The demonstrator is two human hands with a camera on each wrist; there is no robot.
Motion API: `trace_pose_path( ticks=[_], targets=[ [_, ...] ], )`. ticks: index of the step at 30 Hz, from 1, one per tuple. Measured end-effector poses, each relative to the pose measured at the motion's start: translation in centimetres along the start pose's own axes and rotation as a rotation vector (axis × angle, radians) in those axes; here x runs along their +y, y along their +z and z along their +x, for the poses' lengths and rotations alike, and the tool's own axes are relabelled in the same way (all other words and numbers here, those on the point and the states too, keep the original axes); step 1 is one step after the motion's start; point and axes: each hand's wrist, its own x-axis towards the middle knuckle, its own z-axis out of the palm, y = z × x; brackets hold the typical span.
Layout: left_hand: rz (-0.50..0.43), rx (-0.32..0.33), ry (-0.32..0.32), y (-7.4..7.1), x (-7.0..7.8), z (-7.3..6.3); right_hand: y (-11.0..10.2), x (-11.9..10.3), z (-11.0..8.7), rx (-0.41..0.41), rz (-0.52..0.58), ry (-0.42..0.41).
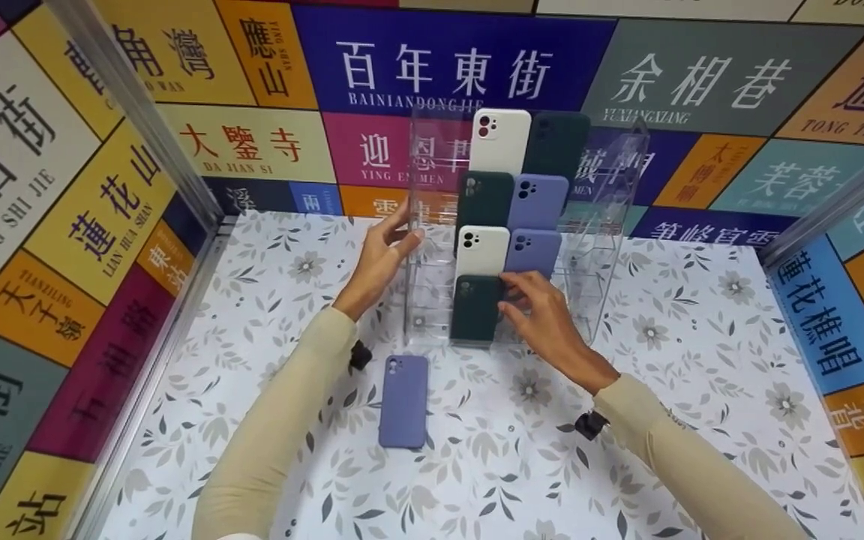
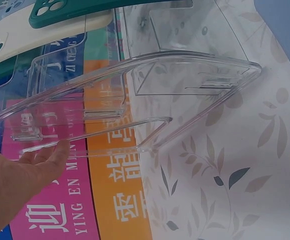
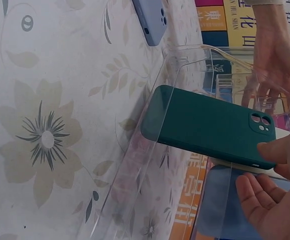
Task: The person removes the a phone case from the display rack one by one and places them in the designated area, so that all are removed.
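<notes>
A clear acrylic display stand (image 1: 619,187) with stepped tiers holds several phone cases in two columns. My left hand (image 1: 383,259) grips its left side panel, the thumb at the panel's edge. In the lowest tier a dark green phone case (image 1: 475,311) leans upright behind the clear front lip. My right hand (image 1: 548,322) is at this case's right edge, fingertips beside its upper corner and the other fingers apart from it. Directly above stands a white phone case (image 1: 482,251), with a purple phone case (image 1: 533,251) to its right. Another purple phone case (image 1: 404,401) lies flat on the table.
Higher up are a green case (image 1: 484,199), a purple case (image 1: 541,201), a white case (image 1: 503,150) and a dark green case (image 1: 558,146). A flower-patterned cloth (image 1: 312,480) covers the table. Panels with printed signs (image 1: 454,60) enclose the back and sides.
</notes>
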Motion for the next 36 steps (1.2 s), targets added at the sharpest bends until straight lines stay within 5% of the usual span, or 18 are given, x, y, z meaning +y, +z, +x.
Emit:
trace_pose_path(
  ticks=[21,36],
  targets=[
    [-0.010,-0.010,0.012,0.2,0.2,0.2,1.6,1.1,0.0,0.123,0.013,-0.093],
    [0.026,-0.016,0.005,0.3,0.3,0.0,-0.8,-0.6,-0.8,0.210,0.082,-0.103]
  ],
)
